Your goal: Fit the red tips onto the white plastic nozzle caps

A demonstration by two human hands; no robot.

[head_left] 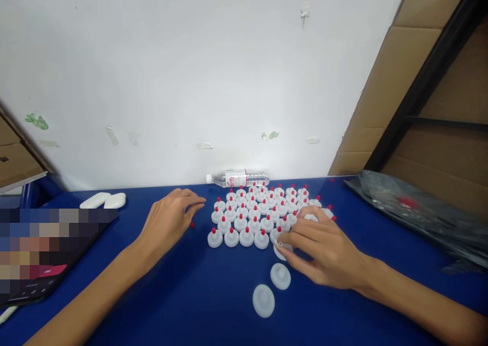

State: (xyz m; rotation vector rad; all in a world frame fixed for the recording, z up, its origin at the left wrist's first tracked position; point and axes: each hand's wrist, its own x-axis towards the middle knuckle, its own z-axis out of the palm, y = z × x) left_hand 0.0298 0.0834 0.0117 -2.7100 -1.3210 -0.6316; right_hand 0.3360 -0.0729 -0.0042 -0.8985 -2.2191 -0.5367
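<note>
Several white caps with red tips [247, 219] stand in rows on the blue table [190, 295]. My right hand [324, 247] lies at the near right corner of the rows, its fingers curled on a white cap [281, 249]. Two more white caps, one [280, 276] and another [263, 300], lie without red tips in front of it. My left hand [170, 219] rests on the table left of the rows, fingers loosely curved and holding nothing. A tiny red tip [192, 226] lies by its fingertips.
A clear water bottle [238, 177] lies on its side against the white wall behind the caps. Two white oblong pieces [102, 200] sit at the far left. A dark plastic bag [419, 211] lies at the right, cardboard boxes [438, 107] behind it. A dark flat object [34, 285] lies at left.
</note>
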